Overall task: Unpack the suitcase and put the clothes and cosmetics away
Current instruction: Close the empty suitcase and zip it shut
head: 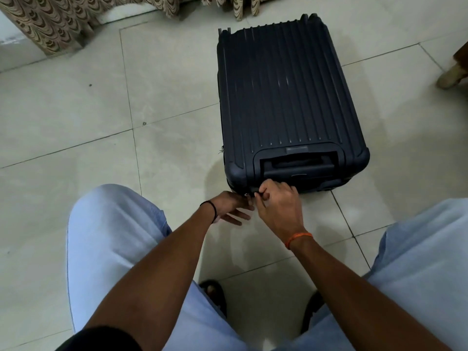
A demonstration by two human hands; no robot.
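A dark navy ribbed hard-shell suitcase lies flat and closed on the tiled floor, handle end toward me. Both my hands are at its near left corner. My right hand pinches a zipper pull on the suitcase's near edge. My left hand is at the same corner, fingertips at a small metal zipper pull, its other fingers loosely spread below. The contents of the suitcase are hidden.
Pale floor tiles surround the suitcase. A patterned curtain or fabric hangs at the far left and top. A wooden furniture leg stands at the right edge. My knees in light blue trousers flank my arms.
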